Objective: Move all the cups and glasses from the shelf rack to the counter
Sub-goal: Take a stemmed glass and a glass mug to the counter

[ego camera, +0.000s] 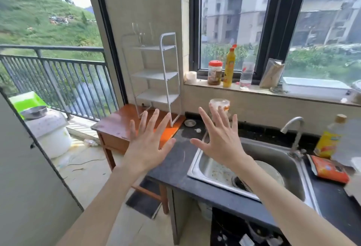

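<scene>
A white wire shelf rack [156, 74] stands on a small wooden table [119, 126] by the balcony door. On its top tier stand clear stemmed glasses [141, 34], hard to make out against the wall. The lower tiers look bare. A clear glass [220, 104] with an orange print stands on the dark counter [175, 159] behind my right hand. My left hand [148, 140] is spread flat over the table's corner. My right hand [218, 138] is spread over the sink's left edge. Both hold nothing.
A steel sink [254, 167] with a tap [293, 128] fills the counter's middle. A small metal lid [190, 122] lies behind it. On the window sill stand a jar [214, 73], a yellow bottle [229, 66] and a plastic bottle [247, 74]. An oil bottle [330, 138] and an orange packet [328, 168] are at right.
</scene>
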{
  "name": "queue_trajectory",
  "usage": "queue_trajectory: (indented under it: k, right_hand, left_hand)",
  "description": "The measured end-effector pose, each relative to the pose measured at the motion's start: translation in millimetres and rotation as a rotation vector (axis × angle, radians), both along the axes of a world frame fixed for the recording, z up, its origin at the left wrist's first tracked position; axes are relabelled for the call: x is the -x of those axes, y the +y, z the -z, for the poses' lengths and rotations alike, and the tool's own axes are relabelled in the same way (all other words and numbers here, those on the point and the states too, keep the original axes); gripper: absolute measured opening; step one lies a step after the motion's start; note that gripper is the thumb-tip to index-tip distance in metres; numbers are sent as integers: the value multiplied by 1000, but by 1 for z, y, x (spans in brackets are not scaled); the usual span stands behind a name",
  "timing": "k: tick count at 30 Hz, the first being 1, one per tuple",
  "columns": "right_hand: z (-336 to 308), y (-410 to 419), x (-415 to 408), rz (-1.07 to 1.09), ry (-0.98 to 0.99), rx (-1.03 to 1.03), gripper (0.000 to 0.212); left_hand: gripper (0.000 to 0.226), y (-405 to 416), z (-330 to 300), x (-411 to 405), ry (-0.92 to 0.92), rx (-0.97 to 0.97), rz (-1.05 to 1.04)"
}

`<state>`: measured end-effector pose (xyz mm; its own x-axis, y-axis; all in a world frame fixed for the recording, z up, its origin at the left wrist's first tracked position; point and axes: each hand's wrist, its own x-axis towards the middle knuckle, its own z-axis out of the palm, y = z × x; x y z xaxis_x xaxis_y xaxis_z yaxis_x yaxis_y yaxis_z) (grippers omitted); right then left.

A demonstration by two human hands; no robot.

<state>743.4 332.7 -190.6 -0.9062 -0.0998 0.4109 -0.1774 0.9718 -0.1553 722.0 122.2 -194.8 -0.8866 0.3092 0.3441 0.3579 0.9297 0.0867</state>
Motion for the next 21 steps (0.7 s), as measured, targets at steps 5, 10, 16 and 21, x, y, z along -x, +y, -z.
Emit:
queue_trajectory:
  k: [5, 10, 16, 21]
  right_hand:
    - [-28, -38, 110, -82, 19, 20, 86]
    - [-39, -79, 196, -143, 22, -2, 86]
    - [-56, -124, 289, -166, 55, 15, 81]
    - [-79, -166, 368, -165, 169, 114, 74]
  left_hand:
    - [68, -50, -14, 88, -37, -30, -90]
    - [68, -86, -25, 162, -48, -83, -159]
    - [66, -129, -36, 255, -50, -173, -121]
    - [67, -172, -52, 349, -1, -245, -12]
